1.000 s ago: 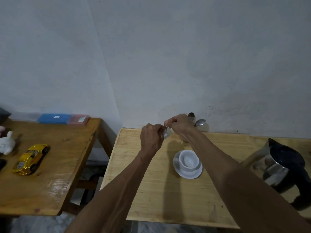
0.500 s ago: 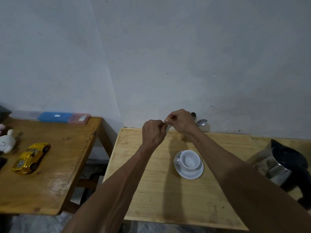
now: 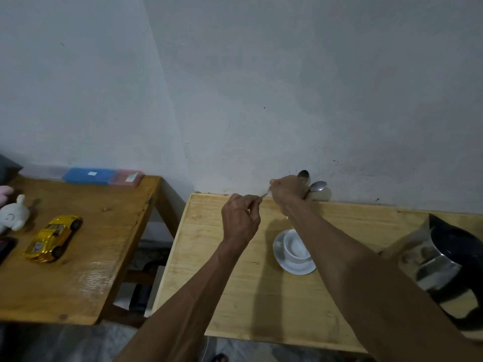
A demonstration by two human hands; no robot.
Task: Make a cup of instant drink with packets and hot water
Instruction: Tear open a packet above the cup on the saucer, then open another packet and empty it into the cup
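Above and behind the cup [image 3: 294, 247]: left hand [image 3: 240, 220] and right hand [image 3: 287, 190] pinching a small packet [image 3: 264, 195] between them, apparently mid-tear; powder unpoured, cup seemingly empty on its saucer [image 3: 292, 267], kettle [image 3: 449, 262] waiting right.

packet [image 3: 264, 195] mostly hidden between hands, kettle [image 3: 449, 267] cut off right

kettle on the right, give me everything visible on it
The kettle stands upright on the light wooden table, at its right end, partly cut off by the frame edge. Its body looks like shiny reflective metal; the lid on top and the handle at the near side are black, likely plastic. The lid appears closed. Neither hand touches it; the right forearm passes in front, to its left.
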